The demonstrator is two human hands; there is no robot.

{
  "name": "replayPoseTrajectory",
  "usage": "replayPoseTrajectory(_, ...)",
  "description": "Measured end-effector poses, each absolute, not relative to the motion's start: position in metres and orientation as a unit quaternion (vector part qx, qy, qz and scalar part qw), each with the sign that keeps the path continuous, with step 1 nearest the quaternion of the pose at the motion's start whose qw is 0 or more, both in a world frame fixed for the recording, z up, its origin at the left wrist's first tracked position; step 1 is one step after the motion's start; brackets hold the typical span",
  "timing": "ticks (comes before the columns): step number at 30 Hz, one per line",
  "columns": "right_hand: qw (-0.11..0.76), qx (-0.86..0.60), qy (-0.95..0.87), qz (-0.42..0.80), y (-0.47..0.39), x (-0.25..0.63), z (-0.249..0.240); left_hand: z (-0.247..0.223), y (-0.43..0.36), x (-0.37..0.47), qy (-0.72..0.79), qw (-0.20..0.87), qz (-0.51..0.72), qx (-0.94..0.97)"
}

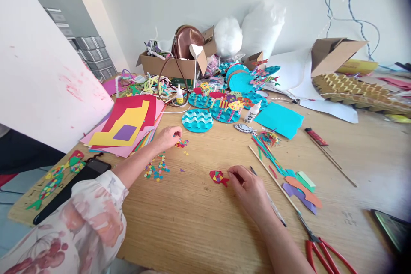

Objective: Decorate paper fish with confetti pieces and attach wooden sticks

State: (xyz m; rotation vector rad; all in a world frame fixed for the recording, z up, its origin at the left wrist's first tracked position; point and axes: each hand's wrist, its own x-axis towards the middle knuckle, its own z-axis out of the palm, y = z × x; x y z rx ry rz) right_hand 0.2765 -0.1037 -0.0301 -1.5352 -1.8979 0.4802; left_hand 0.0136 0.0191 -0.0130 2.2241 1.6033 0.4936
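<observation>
My left hand reaches over a small pile of coloured paper triangles, its thumb and fingers pinched together. Whatever is between those fingertips is too small to tell. On the table in front of me lies a red paper fish with yellow, purple and green triangles on its body. Beside its tail rests my right hand, fingers curled and closed, their tips partly hidden. Small round paper dots are scattered below my left hand. A lone purple triangle lies between the dots and the fish.
Stacked coloured sheets lie at left. Blue wavy discs and a white glue bottle stand behind. At right are a pen, a thin stick, paper scraps and red-handled scissors. A phone lies far right.
</observation>
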Motion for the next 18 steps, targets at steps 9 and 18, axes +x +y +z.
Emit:
replayPoseTrajectory(9, 0.314, -0.592, -0.720, 0.181, -0.103, 0.279, -0.032, 0.006, 0.013, 0.006, 0.555, 0.210, 0.173, 0.786)
replayPoseTrajectory(18, 0.314, -0.588, -0.722, 0.184, -0.104, 0.278, -0.029, 0.022, -0.029, -0.047, 0.526, 0.191, -0.054, 0.827)
